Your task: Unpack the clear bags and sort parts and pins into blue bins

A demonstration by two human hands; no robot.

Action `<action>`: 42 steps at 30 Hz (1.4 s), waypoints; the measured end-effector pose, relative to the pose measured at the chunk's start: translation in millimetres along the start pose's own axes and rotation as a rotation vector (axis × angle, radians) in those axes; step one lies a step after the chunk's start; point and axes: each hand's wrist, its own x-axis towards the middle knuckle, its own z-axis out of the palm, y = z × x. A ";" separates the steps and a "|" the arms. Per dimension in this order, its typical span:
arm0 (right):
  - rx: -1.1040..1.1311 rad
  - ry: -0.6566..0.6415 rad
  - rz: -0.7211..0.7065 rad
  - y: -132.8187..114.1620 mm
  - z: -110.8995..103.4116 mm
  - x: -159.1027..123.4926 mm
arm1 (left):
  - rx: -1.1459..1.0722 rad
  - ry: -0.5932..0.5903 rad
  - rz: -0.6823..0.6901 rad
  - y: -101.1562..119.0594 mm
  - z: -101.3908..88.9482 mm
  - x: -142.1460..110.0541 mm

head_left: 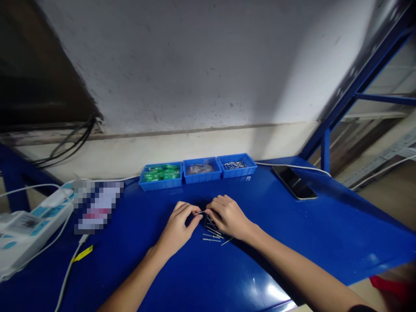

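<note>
Over the blue tabletop (312, 242), my left hand (179, 226) and my right hand (231, 219) meet fingertip to fingertip. Between them runs a thin metal pin (202, 212), pinched at its left end by the left thumb and fingers and at its right end by the right. Its exact shape is too small to make out. Several similar loose pins (212, 239) lie scattered on the table just below, partly covered by my right hand.
Along the wall stand three blue bins: one with green packets (161, 173), one with clear small pieces (199, 168), one with metal pins (235, 165). A dark phone (294, 182) lies right. At left are a white power strip (35, 227), a blurred-out object (99, 208) and a cable (66, 275).
</note>
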 end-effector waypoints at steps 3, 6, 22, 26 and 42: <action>0.040 -0.007 -0.009 -1.6 -0.6 -0.3 | -0.009 0.010 -0.030 -1.6 -0.4 -0.8; 0.069 -0.005 -0.031 -1.4 -1.6 -0.6 | -0.051 0.000 -0.087 -3.9 -1.1 -2.3; 0.027 -0.027 -0.059 -7.8 -5.0 1.4 | -0.007 0.106 -0.227 -5.4 1.6 -3.0; -0.020 -0.019 -0.076 -9.5 3.0 1.7 | -0.047 0.111 -0.229 -5.1 1.5 -3.4; -0.202 0.078 0.582 54.6 -35.0 6.6 | 0.230 -0.156 -0.199 17.0 10.2 -4.3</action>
